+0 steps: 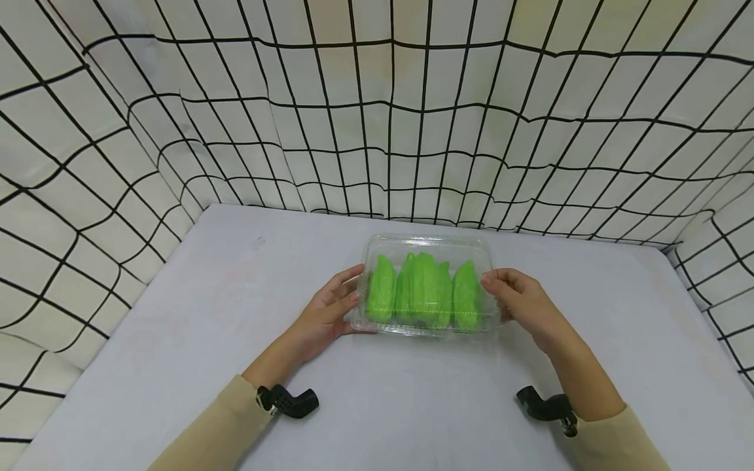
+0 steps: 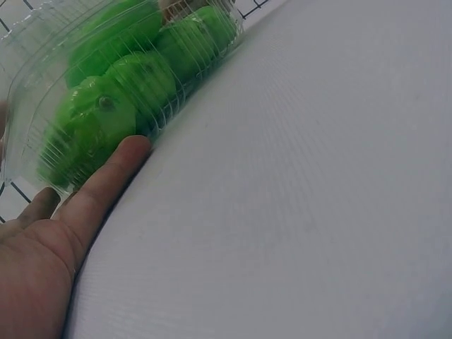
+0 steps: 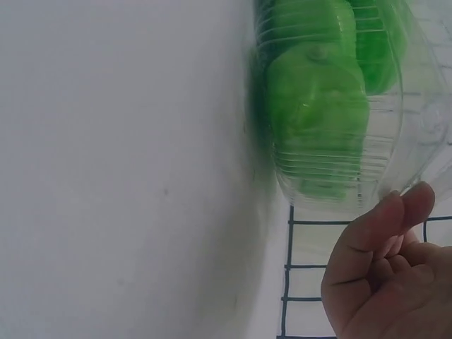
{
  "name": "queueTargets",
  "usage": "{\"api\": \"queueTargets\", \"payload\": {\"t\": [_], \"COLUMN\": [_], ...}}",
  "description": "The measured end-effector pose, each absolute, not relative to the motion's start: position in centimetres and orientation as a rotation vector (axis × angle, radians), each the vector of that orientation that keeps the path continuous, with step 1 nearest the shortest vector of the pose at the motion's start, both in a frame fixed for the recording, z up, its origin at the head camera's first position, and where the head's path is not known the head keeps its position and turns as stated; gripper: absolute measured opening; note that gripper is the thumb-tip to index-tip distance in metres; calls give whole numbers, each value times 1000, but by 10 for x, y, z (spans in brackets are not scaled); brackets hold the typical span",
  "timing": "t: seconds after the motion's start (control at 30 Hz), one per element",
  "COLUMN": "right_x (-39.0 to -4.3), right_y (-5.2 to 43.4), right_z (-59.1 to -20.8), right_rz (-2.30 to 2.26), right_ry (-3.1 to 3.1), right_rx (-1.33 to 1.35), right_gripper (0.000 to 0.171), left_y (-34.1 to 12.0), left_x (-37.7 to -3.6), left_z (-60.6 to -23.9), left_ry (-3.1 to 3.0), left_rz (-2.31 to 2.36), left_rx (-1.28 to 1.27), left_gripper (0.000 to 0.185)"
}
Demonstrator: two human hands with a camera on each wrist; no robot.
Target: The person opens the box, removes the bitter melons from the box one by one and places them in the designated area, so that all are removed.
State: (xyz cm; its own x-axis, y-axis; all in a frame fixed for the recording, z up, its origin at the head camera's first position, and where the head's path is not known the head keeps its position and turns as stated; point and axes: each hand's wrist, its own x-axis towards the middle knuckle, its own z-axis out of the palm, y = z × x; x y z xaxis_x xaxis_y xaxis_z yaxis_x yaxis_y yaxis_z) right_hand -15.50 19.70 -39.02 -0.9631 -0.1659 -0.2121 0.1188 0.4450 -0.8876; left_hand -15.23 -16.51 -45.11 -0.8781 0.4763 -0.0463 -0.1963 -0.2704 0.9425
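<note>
Left hand (image 1: 330, 307), right hand (image 1: 518, 297) grip clear box (image 1: 425, 248) ends, between them.

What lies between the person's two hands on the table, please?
A clear plastic clamshell box of green vegetables lies between them. In the head view the left hand holds its left end and the right hand its right end.
</note>
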Motion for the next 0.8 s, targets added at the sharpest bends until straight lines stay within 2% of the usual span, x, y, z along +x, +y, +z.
{"api": "queueTargets", "payload": {"t": [0.23, 0.57, 0.7, 0.8], "right_x": [-152, -148, -148, -148], "right_y": [200, 202, 206, 208], "right_z": [-387, -386, -383, -383], "right_rz": [-1438, -1472, -1319, -1199], "right_ry": [2547, 2635, 2678, 2757], "right_rx": [-130, -234, -273, -393], "right_gripper": [64, 60, 60, 67], "left_y": [-165, -164, -163, -163], "left_x": [-152, -153, -153, -152], "left_z": [-452, -452, -453, -453], "left_ry": [1564, 1582, 1603, 1608], "left_rz": [2182, 2166, 2155, 2154], "left_rx": [346, 334, 330, 327], "left_gripper": [54, 54, 53, 54]}}
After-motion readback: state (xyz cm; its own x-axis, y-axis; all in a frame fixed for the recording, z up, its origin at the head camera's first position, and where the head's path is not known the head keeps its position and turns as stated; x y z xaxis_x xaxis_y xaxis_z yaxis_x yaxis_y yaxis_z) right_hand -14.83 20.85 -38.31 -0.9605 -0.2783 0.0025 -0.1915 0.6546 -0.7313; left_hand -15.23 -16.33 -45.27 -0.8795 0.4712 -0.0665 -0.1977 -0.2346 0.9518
